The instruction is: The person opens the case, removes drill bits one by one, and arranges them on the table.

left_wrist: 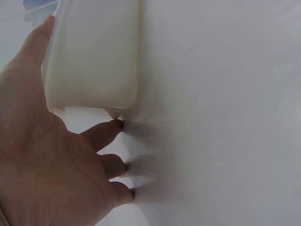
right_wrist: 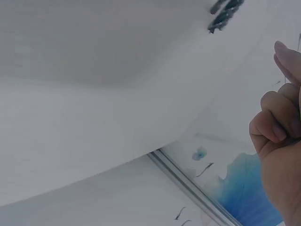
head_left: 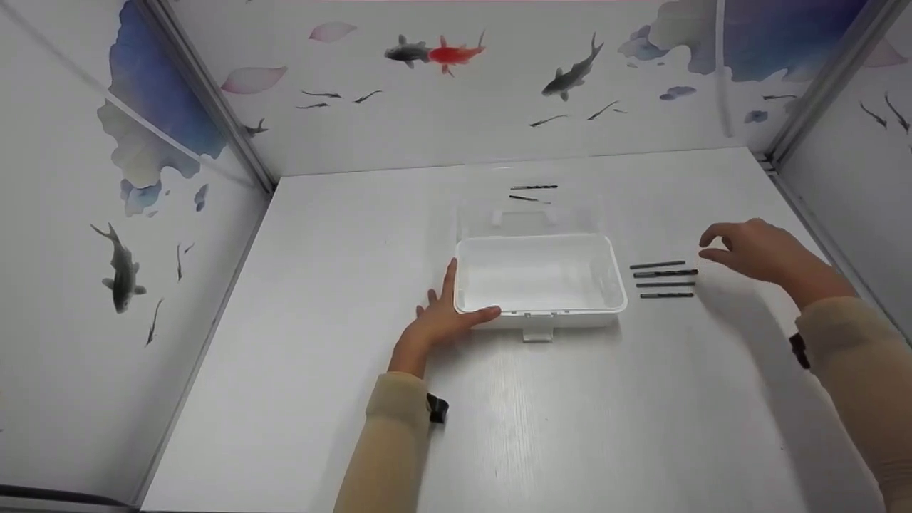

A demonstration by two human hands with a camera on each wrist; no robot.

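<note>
A white, see-through plastic box [head_left: 541, 318] stands with its lid [head_left: 474, 214] swung open to the back. My left hand [head_left: 440, 320] touches its near left corner, thumb along the front rim and index finger along the left side; the other fingertips [left_wrist: 124, 193] rest on the table. Several dark drill bits [head_left: 665, 273] lie side by side to the right of the box. Just above and right of them hovers my right hand [head_left: 759, 249], thumb and index finger bent with a gap between, nothing visible in it. The right wrist view shows a drill bit tip [right_wrist: 218, 23] apart from the fingers.
Two more thin drill bits [head_left: 533, 187] show behind the box, around the clear lid. A latch [head_left: 538, 333] hangs at the box's front. White panels painted with fish [head_left: 456, 55] close in the white table [head_left: 320, 285] at the back and both sides.
</note>
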